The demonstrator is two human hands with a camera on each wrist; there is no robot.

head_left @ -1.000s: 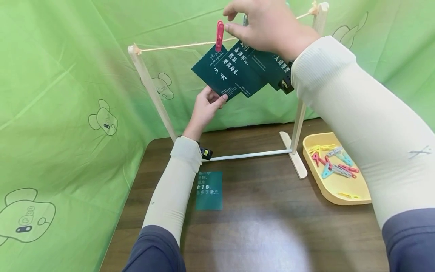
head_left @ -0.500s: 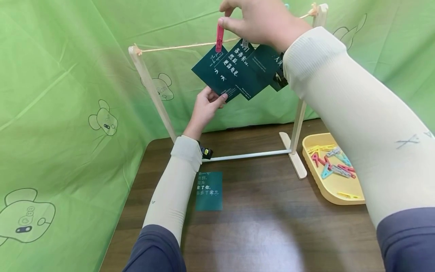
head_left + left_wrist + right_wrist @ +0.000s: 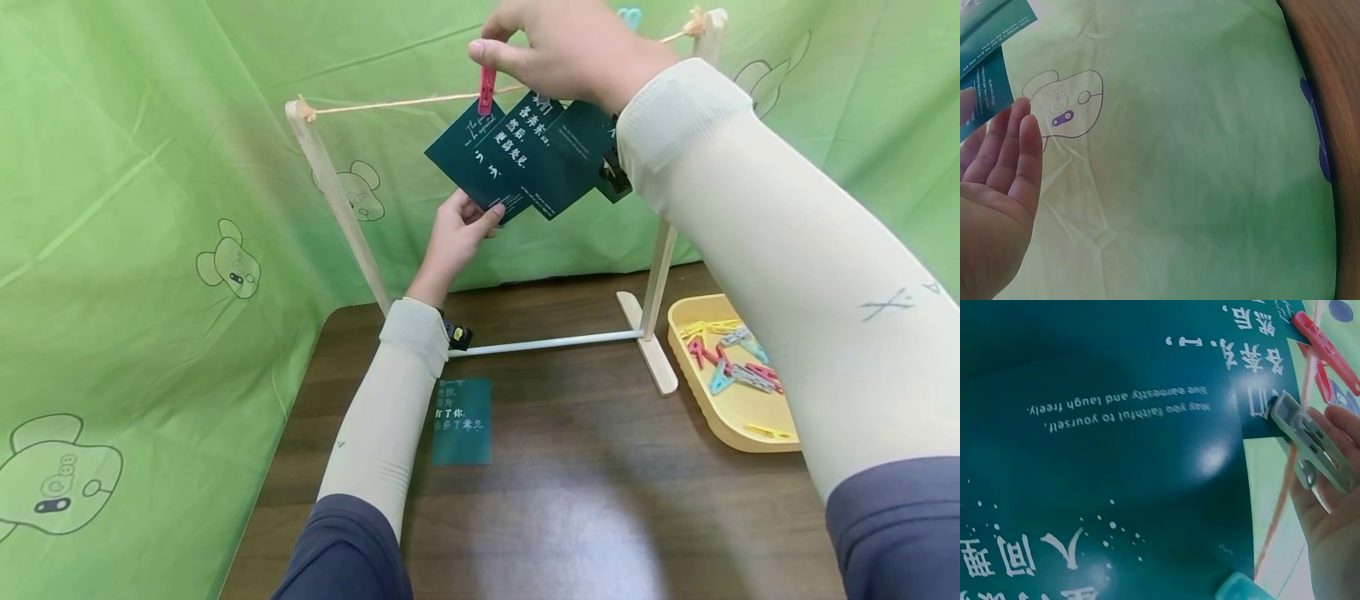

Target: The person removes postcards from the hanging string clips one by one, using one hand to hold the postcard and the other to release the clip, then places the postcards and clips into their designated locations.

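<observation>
A string runs between the two posts of a wooden rack. Three dark green cards hang from it. My right hand pinches the top of a red clothespin that sits on the string over the leftmost card. My left hand holds that card's lower corner, thumb in front and fingers behind. In the right wrist view the red clothespin, a grey clothespin and a big green card fill the frame.
Another green card lies flat on the brown table, beside my left forearm. A yellow tray with several coloured clothespins stands at the right. Green printed cloth walls the left side and the back.
My right hand has shifted left and taken hold of the top of the red clothespin. The left hand keeps its hold on the card's corner.
</observation>
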